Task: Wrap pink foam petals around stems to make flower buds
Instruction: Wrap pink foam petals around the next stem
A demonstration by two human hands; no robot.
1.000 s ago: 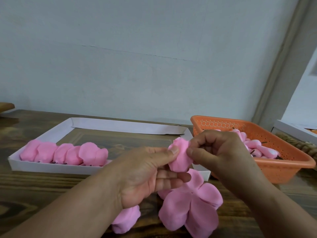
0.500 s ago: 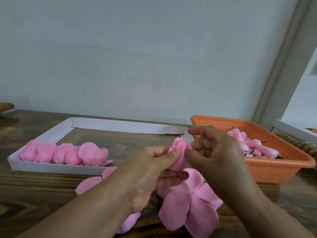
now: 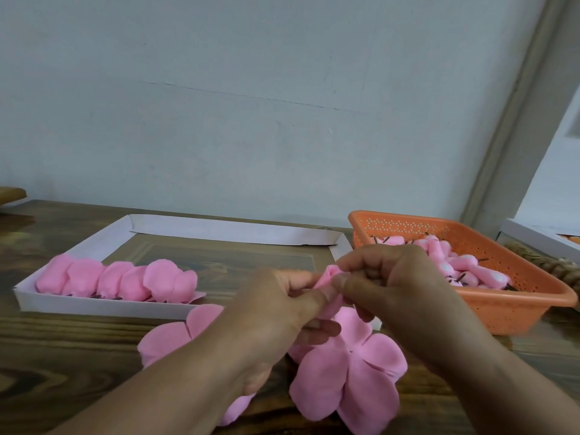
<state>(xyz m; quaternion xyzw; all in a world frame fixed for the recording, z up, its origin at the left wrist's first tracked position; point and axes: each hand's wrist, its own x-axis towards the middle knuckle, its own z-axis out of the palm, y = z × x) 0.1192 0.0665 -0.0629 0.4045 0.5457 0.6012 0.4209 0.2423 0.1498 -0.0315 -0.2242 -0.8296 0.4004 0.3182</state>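
A small pink foam bud is pinched between both my hands above the wooden table. My left hand grips its lower part with thumb and fingers. My right hand curls over its right side, thumb pressing the rolled petal. Any stem inside is hidden by the fingers. Below the hands lies a flat five-lobed pink foam flower. Another flat petal piece shows to the left under my left forearm.
A white cardboard tray at the left holds a row of pink wrapped buds. An orange plastic basket at the right holds several pink pieces with dark stems. A white box edge sits far right. A wall runs behind the table.
The petal has been rolled tighter into a narrow bud. My right hand has closed over it, and my left forearm has shifted, uncovering the flat petal piece at the left.
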